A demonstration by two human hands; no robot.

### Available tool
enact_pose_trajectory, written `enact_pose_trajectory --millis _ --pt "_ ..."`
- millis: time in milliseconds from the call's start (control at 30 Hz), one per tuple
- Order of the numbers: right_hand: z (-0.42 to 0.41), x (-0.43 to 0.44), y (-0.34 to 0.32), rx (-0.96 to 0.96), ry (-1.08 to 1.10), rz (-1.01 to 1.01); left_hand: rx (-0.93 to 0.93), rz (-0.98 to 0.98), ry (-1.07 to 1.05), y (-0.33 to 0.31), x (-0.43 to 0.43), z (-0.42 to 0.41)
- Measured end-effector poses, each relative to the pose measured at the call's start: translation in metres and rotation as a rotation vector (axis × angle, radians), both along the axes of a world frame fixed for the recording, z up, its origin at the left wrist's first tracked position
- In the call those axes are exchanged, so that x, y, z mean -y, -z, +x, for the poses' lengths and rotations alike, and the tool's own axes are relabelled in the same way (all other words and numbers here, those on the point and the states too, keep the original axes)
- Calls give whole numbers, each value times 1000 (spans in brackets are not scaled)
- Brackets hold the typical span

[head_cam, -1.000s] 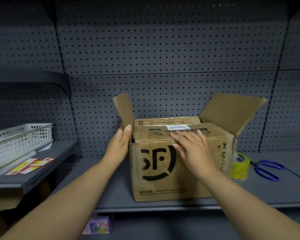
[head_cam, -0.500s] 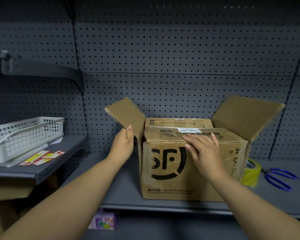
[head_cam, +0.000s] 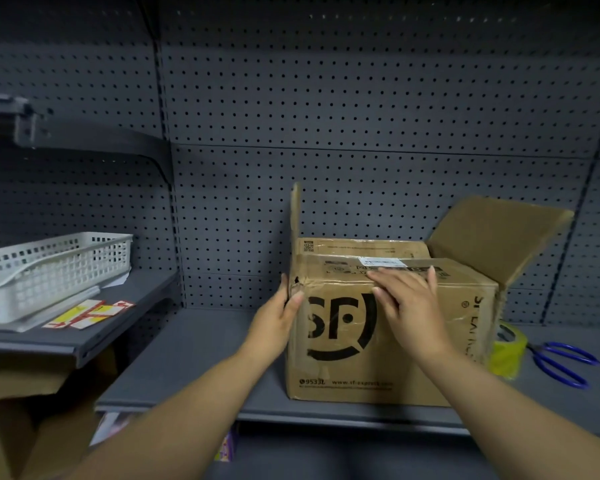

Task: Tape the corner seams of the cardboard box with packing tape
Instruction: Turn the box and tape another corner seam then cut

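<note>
A brown cardboard box [head_cam: 354, 368] with a black logo stands on the grey shelf [head_cam: 194, 355]. Its front and back top flaps are folded down; the left flap [head_cam: 295, 213] stands upright and the right flap [head_cam: 496, 233] leans outward. My left hand [head_cam: 278, 320] grips the box's upper left corner, thumb on the front face. My right hand [head_cam: 409, 299] lies flat with spread fingers on the front top edge, pressing the front flap down. A yellow roll of packing tape [head_cam: 508, 348] stands just right of the box, partly hidden behind it.
Blue-handled scissors [head_cam: 561, 362] lie on the shelf right of the tape. A white plastic basket [head_cam: 49, 268] and red-yellow labels [head_cam: 87, 313] sit on a separate shelf at left. Grey pegboard [head_cam: 361, 98] forms the back wall. Cardboard [head_cam: 18, 427] is stored below left.
My left hand slid down from the left flap to the box's upper left corner, and that flap now stands upright. The view has shifted left; the right hand stays on the front flap.
</note>
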State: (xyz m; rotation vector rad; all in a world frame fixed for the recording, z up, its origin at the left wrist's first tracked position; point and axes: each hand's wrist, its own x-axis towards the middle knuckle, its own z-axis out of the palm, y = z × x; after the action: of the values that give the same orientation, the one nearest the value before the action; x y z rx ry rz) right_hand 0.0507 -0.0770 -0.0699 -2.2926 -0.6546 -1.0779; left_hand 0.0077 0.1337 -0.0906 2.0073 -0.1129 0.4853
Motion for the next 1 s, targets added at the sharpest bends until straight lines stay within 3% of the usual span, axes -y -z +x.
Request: enact_pose_trajectory --millis 300,467,633,800,1000 --pt "5 -5 -1 -13 8 -13 59 -112 -46 2 7 2" --pt "7 0 -2 -26 -6 -32 -51 -46 22 17 -1 -2" --pt "7 -2 -5 -46 3 -47 -35 -176 11 26 4 -2" --pt "10 1 -7 -65 0 -75 -98 -19 67 29 -1 -3" --pt "12 5 -12 -125 6 -122 -92 -108 75 29 4 3"
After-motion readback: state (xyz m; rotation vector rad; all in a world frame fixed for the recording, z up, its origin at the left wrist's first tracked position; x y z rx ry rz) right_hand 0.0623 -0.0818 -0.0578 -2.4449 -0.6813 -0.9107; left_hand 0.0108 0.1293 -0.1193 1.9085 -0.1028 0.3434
